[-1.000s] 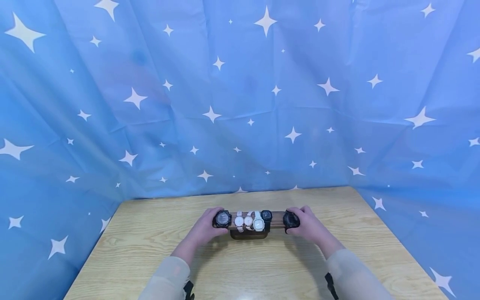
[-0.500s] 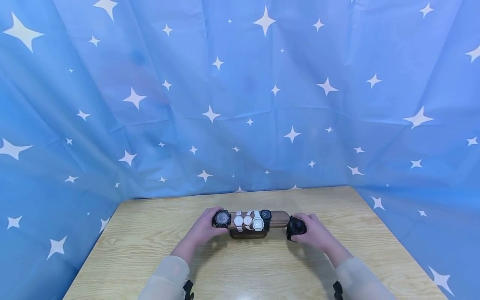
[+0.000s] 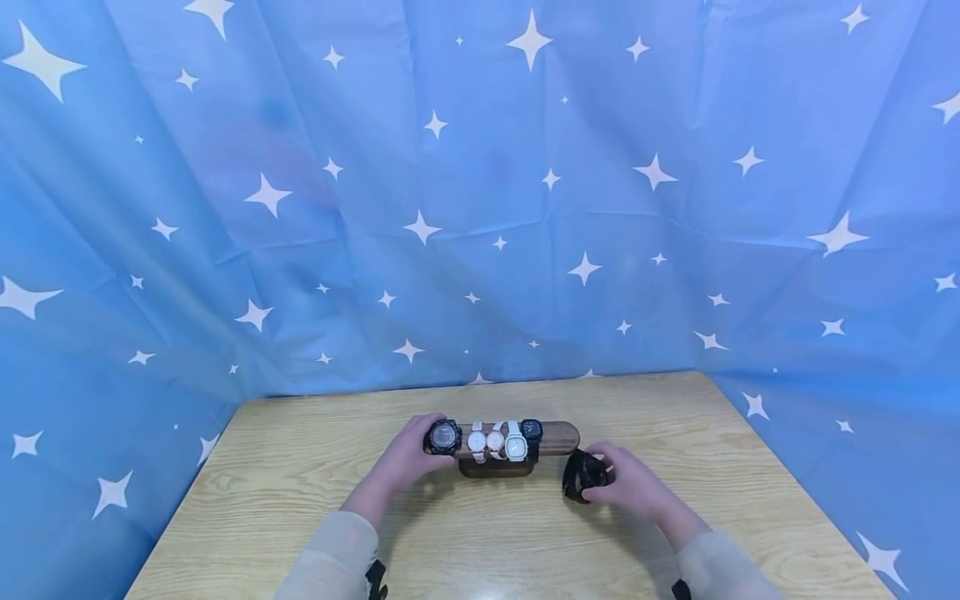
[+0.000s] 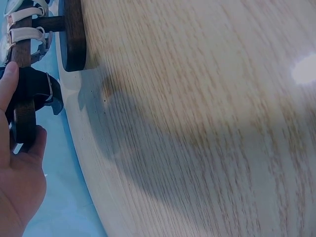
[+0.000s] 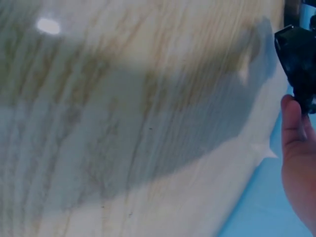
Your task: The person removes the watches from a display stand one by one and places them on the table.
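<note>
A dark wooden watch stand [image 3: 561, 437] stands on the table, with several watches around its bar. My left hand [image 3: 408, 454] grips the bar's left end, beside a chunky black watch [image 3: 443, 437]. In the left wrist view, thumb and fingers of that hand [image 4: 22, 182] wrap the bar's end by a black strap [image 4: 37, 85]. Off the bar's bare right end, my right hand [image 3: 630, 482] pinches another black watch [image 3: 581, 475], its strap a closed loop. The right wrist view shows this black watch [image 5: 298, 54] at the fingertips, partly cut off by the frame's edge.
Two slim pale-strapped watches, a white square watch [image 3: 516, 447] and a small black watch [image 3: 532, 430] sit mid-bar. The stand's base [image 3: 497, 469] rests on the wooden table [image 3: 480, 533]. A blue star-patterned curtain [image 3: 480, 208] hangs behind and at both sides.
My right hand has slid the black watch off the bar's right end and brought it nearer to me, turning it. My left hand stays on the left end.
</note>
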Available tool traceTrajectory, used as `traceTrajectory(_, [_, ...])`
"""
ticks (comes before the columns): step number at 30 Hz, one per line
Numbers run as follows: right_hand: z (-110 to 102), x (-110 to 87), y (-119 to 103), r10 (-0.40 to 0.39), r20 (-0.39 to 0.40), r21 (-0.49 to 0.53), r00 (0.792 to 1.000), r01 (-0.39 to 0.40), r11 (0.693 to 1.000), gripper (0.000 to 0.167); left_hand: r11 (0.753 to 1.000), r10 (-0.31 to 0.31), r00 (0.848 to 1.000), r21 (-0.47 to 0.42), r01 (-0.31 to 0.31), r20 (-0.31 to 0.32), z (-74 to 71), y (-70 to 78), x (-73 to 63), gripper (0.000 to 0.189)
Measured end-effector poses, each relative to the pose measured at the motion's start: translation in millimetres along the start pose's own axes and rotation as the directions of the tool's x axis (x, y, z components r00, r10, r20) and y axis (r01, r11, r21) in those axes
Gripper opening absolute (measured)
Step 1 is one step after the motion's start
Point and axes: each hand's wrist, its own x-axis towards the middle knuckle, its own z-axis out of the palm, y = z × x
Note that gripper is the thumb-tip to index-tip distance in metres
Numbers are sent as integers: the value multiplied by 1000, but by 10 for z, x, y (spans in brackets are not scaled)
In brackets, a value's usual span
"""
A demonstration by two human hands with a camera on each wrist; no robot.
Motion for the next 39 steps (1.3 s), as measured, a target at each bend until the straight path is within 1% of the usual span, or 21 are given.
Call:
traceTrajectory(5, [22,-57,37,-48,57,72,997,43,996,68,1000,-6,1000,-4,6,5,-1,-3,1,70])
traceTrajectory(7, [34,-80,54,-59,82,114,995,49,992,69,1000,-11,1000,-6,11,5,-3,2,-1,69])
traceTrajectory(11, [77,-116,96,-82,115,166,990,62,984,68,1000,-11,1000,-13,11,4,-4,5,-6,69])
traceTrajectory(17, [140,-150,120,-86,138,196,987,58,979,67,1000,-19,1000,-16,19,4,-1,-2,-9,70])
traceTrajectory(23, [168,-175,137,-74,141,171,987,49,984,65,999,-25,1000,-22,25,4,1,-4,-3,70])
traceTrajectory(28, [185,-193,147,-70,131,141,989,51,989,68,999,-29,1000,-30,29,3,-6,1,2,71])
traceTrajectory(35, [236,-230,208,-140,135,156,981,119,981,65,1000,-14,1000,-6,14,0,-12,6,3,70])
traceTrajectory(39, [259,-245,233,-157,127,147,979,138,979,62,1000,-12,1000,-4,12,2,-10,2,1,70])
